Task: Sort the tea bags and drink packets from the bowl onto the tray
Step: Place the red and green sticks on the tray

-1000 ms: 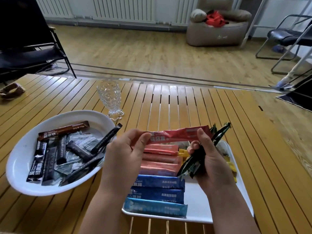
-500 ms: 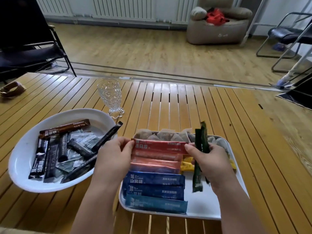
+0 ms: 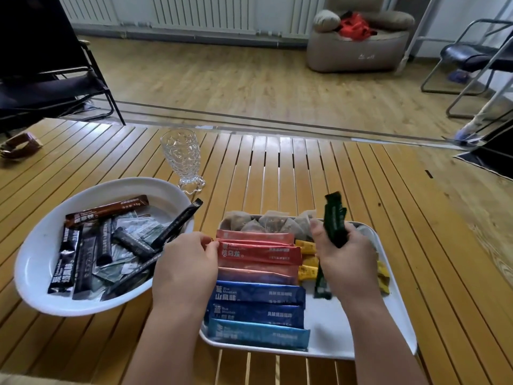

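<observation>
My right hand (image 3: 344,257) is curled round a bundle of green packets (image 3: 334,220), long axis near upright, tops pointing up and far, above the right side of the white tray (image 3: 399,309). My left hand (image 3: 188,262) pinches the left end of a red packet (image 3: 259,254) lying left-to-right in the tray's stacked row. The bowl (image 3: 36,262) sits left.

Slatted wooden bench (image 3: 277,168), cut-glass tumbler (image 3: 183,159) standing on it, black folding chair (image 3: 55,79) at left, beige pouf (image 3: 358,43) with red cloth (image 3: 354,25), white radiator (image 3: 200,12)
</observation>
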Tool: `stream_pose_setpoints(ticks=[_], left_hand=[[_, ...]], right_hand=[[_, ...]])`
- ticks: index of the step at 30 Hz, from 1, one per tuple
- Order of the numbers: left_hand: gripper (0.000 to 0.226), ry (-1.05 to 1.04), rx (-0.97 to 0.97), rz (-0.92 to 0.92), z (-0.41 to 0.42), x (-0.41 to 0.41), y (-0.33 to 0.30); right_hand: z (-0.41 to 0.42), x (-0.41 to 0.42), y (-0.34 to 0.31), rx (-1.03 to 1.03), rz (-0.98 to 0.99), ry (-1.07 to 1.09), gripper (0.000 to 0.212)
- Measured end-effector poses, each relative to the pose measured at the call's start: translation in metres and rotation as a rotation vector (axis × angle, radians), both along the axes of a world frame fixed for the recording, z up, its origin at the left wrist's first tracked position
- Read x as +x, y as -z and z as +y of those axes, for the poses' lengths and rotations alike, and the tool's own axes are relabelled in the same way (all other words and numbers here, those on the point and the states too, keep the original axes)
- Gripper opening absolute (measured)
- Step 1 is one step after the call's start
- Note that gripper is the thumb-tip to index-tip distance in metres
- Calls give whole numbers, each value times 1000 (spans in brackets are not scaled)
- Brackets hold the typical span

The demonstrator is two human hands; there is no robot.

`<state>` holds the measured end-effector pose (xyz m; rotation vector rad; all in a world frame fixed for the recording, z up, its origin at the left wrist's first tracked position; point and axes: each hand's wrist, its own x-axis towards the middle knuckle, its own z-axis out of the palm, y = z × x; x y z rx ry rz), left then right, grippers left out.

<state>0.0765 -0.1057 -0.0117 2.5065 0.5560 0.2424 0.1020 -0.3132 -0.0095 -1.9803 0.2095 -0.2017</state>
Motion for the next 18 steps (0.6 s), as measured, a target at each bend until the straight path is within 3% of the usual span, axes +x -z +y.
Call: stream_pose_setpoints(ticks=[2,4,6,7,9,11,14,18], left_hand=[[22,80,-84,-127,-3,-2,-9],[30,276,-350,-172,-10,-3,-20],[45,505,-601,-29,-24,-5,-28],[51,587,-606,50,-30,-7,-27],[45,629,-497,57,-37,-7,-22],[37,568,-526,-31,-34,-6,-19],[34,411,-841,-161,-26,-2,-20],[30,289,-1150,-180,-22,0,-22]], right_hand=[[4,-2,-11,437,31,-3,38],[8,-5,-19,826,119,-16,32],[9,-7,-24,1008,166,-14,32],[10,-8,-24,1068,179,-16,34],[11,-10,-25,1154,222,-3,41],[12,-10,-24,1120,261,56,41],[9,-8,-21,974,314,103,28],[8,-7,-21,999,344,24,31]])
